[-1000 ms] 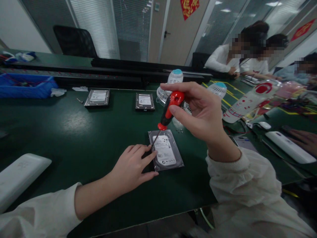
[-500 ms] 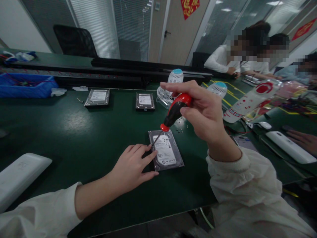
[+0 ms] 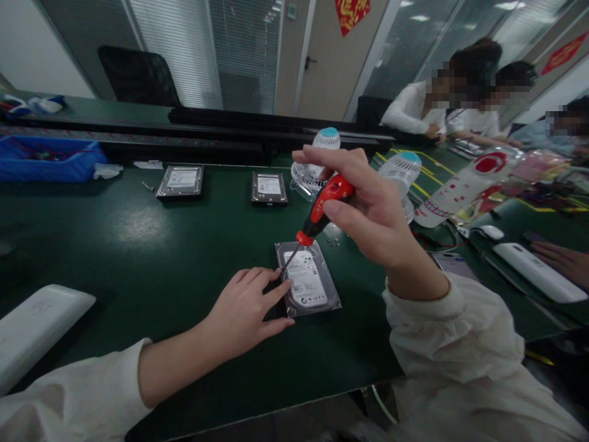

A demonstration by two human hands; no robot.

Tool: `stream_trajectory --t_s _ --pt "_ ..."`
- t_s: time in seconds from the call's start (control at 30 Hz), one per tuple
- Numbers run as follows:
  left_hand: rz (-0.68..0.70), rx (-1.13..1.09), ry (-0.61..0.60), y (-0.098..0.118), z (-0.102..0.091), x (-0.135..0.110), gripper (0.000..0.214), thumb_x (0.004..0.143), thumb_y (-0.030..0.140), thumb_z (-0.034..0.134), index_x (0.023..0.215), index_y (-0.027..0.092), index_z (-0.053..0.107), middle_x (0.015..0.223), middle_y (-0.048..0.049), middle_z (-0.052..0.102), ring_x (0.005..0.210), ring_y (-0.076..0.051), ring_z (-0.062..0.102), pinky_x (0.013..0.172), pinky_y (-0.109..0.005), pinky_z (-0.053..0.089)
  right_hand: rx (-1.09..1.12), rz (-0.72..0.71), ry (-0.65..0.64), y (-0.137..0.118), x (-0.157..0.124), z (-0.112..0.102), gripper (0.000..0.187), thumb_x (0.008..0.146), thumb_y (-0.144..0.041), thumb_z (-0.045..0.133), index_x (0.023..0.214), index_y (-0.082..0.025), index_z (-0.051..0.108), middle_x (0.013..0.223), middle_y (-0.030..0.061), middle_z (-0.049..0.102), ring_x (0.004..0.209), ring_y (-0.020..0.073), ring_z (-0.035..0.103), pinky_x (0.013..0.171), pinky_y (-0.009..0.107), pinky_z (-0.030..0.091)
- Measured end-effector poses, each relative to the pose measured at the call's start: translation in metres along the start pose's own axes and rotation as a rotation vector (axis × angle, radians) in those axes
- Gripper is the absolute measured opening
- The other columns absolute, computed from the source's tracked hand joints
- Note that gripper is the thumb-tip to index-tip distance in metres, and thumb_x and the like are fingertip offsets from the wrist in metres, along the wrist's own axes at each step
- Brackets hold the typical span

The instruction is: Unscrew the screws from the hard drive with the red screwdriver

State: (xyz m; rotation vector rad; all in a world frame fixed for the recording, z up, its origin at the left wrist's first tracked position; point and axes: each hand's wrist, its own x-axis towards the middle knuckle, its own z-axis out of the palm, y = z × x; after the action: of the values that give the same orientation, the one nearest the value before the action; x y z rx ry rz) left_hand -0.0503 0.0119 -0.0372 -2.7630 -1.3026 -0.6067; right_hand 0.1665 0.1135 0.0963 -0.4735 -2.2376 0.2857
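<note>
A hard drive (image 3: 309, 279) with a white label lies flat on the green table, label side up. My left hand (image 3: 251, 301) rests at its left edge, fingers spread, fingertips touching the drive. My right hand (image 3: 368, 205) grips the red and black handle of a screwdriver (image 3: 317, 212) above the drive. The screwdriver leans, its thin shaft reaching down to the drive's left edge near my left fingertips. Whether a screw sits under the tip cannot be made out. Several small screws (image 3: 335, 242) lie just behind the drive, partly hidden by my right hand.
Two more hard drives, one at the left (image 3: 180, 182) and one nearer the middle (image 3: 269, 188), lie farther back. A blue bin (image 3: 50, 161) stands far left, white fans (image 3: 326, 140) behind my right hand. A white bottle (image 3: 464, 184) and co-workers are at the right.
The screwdriver handle has turned in my right hand, showing more red on its side, and my right fingers have shifted slightly left. My left hand and the drive stay put.
</note>
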Motion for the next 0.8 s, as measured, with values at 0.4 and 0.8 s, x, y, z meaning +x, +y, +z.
stream_trajectory --t_s 0.4,0.8 --pt "0.000 -0.004 0.006 0.0001 0.0001 -0.0001 0.058 0.089 0.047 0.080 0.135 0.013 0.069 0.127 -0.0213 0.071 0.114 -0.039 0.068 0.088 -0.055 0.060 0.005 -0.022 -0.006 0.0003 0.0013 -0.0003 0.053 0.093 -0.022 0.058 0.146 -0.017 0.058 0.147 0.0085 0.064 0.138 0.0276 0.057 0.122 0.050 0.044" --pt "-0.008 -0.016 0.005 -0.0006 0.0021 -0.0015 0.060 0.090 0.047 0.080 0.139 0.014 0.067 0.129 -0.0205 0.070 0.117 -0.038 0.066 0.091 -0.054 0.058 0.007 0.007 -0.019 0.0009 0.0018 -0.0019 0.053 0.090 -0.025 0.056 0.143 -0.023 0.057 0.144 0.0055 0.064 0.135 0.0274 0.058 0.119 0.050 0.047"
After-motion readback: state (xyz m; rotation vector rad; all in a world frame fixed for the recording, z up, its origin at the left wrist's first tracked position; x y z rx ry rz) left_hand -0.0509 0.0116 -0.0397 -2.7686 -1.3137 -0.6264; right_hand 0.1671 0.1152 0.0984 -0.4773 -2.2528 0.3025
